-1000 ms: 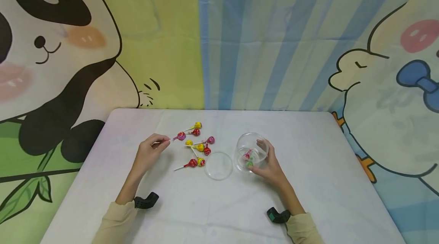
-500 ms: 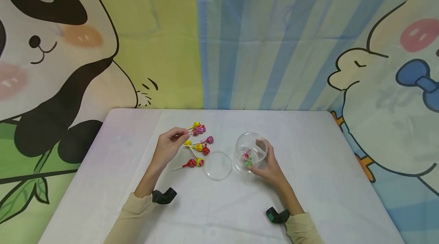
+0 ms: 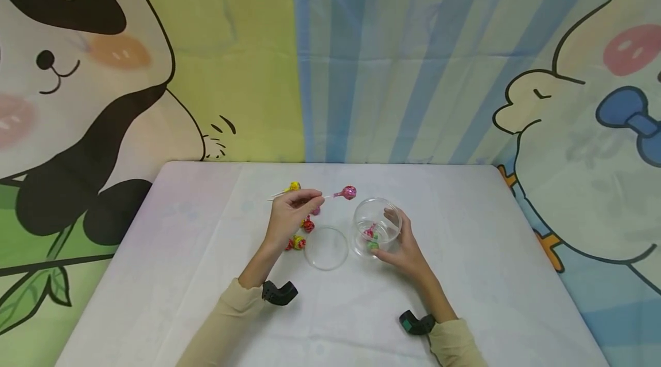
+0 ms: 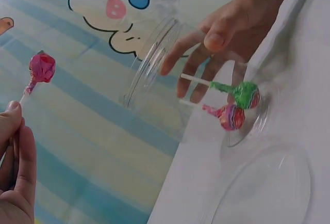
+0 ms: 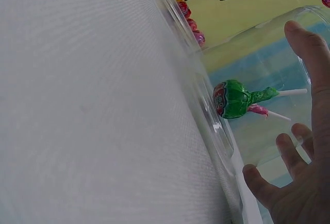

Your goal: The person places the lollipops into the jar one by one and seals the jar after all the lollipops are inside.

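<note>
My left hand (image 3: pixel 291 215) pinches the white stick of a pink lollipop (image 3: pixel 348 192) between thumb and fingers, its wrapped head pointing right. In the left wrist view this lollipop (image 4: pixel 42 68) is held above table level, apart from the jar. My right hand (image 3: pixel 405 243) curls round the side of a clear jar (image 3: pixel 379 212), which stands upright on the table with its mouth uncovered. Inside the jar lie a green lollipop (image 4: pixel 246 95) and a pink-red lollipop (image 4: pixel 231 117), sticks up. In the right wrist view the thumb and fingers (image 5: pixel 291 157) spread about the jar wall.
A clear round lid (image 3: pixel 326 248) lies flat on the white table (image 3: pixel 465 275), left of the jar. Left of the lid are several loose lollipops, among them a red one (image 3: pixel 308 224) and a yellow one (image 3: pixel 295 186); my left hand hides some. A cartoon curtain (image 3: pixel 413 57) hangs behind.
My left hand has carried the pink lollipop rightward, from left of the loose lollipops to near the jar's mouth. My right hand and the jar have stayed nearly in place.
</note>
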`<state>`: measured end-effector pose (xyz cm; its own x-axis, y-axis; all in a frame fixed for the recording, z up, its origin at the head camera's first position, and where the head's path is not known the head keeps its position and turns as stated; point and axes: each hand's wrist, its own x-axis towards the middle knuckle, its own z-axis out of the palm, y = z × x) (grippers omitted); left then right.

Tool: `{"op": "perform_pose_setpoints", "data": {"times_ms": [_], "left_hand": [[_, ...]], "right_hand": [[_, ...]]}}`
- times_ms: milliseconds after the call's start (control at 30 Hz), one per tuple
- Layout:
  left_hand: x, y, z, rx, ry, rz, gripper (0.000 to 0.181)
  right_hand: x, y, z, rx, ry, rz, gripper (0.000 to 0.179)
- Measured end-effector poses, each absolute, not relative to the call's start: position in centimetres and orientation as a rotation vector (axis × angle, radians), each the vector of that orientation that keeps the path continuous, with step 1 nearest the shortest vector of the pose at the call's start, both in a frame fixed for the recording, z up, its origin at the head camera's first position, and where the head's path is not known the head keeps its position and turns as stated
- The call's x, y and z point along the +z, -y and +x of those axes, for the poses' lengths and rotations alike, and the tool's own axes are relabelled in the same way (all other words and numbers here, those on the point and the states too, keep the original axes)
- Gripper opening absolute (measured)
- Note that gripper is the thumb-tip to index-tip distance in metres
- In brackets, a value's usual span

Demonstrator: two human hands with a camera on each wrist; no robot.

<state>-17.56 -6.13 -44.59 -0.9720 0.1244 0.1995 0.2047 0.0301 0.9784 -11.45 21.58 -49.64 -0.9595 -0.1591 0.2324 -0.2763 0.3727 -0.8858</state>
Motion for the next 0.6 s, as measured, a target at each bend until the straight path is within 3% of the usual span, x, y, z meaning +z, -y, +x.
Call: {"op": "perform_pose_setpoints", "data": {"times_ms": [600], "left_hand": [[-44.1, 1.6, -16.9, -2.13, 2.426, -0.472, 0.027]], "right_hand": [[-49.1, -21.5, -11.4, 1.639, 2.539, 0.375, 0.101]]}}
